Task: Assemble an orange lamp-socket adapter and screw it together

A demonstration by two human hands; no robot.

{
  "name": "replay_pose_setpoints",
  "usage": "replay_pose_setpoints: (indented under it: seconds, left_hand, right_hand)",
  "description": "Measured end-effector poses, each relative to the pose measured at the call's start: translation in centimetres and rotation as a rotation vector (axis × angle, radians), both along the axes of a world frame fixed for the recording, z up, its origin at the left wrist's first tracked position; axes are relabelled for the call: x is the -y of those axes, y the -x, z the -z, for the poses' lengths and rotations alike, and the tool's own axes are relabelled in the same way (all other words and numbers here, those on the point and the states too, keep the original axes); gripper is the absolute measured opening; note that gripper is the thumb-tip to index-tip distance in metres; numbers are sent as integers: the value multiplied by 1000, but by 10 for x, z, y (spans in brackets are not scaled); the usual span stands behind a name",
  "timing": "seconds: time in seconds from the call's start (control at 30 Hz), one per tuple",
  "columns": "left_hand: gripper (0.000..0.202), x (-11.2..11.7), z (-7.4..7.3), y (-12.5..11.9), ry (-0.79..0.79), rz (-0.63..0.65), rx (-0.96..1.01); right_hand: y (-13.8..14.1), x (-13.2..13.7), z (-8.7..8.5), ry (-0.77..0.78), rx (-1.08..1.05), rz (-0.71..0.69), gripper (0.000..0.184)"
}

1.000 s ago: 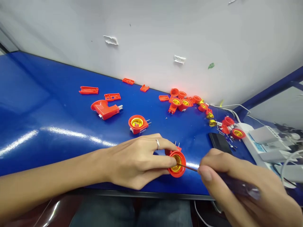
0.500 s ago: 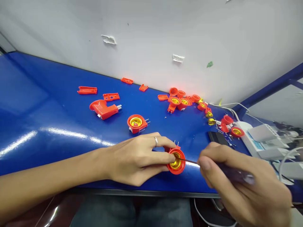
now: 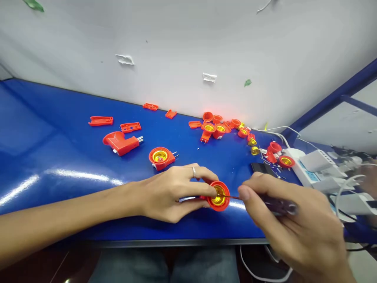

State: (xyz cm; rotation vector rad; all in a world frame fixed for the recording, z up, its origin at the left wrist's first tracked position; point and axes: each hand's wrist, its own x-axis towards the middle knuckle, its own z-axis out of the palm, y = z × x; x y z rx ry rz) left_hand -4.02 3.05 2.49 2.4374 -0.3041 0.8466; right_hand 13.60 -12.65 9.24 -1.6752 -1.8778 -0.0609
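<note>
Since the earlier frame my view has swung, sliding the whole bench left in the picture, while the left hand (image 3: pixel 169 192) and right hand (image 3: pixel 291 224) stay together at the red lamp holder (image 3: pixel 218 195). The left fingers, close together, pinch that holder from behind, just above the blue table (image 3: pixel 44 129); I can't tell whether it touches the surface. The right thumb and fingers pinch the screwdriver (image 3: pixel 278 205), its thin shaft reaching into the holder's brass socket. Nearby, a finished-looking lamp holder (image 3: pixel 160 158) lies left of the hands, with an orange plug housing (image 3: pixel 120 143) beyond it. Loose red parts (image 3: pixel 213 129) gather by the wall, near a white power strip (image 3: pixel 306 175).
</note>
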Motion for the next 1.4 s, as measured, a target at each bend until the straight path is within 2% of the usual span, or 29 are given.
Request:
replay_pose_setpoints:
  seconds: [0.2,0.57,0.83,1.07,1.23,1.4]
  left_hand:
    - [17,-2,4,-8,30,29,-19]
    - [18,-4,14,-4,61,45,-22]
    - [10,0,22,-6,173,-33,-63]
    - [12,3,21,-4,176,9,-54]
    - [13,4,20,-4,279,5,-91]
    - [14,6,19,-5,391,-12,-117]
  right_hand:
    - [-5,-1,4,-28,-44,4,31]
    - [-6,-13,11,26,-65,-10,35]
    - [-6,-20,17,17,-83,-6,39]
    - [-5,-18,20,24,-152,-3,43]
    - [-12,-19,26,40,-263,-15,46]
    - [-10,-17,22,-21,-173,20,42]
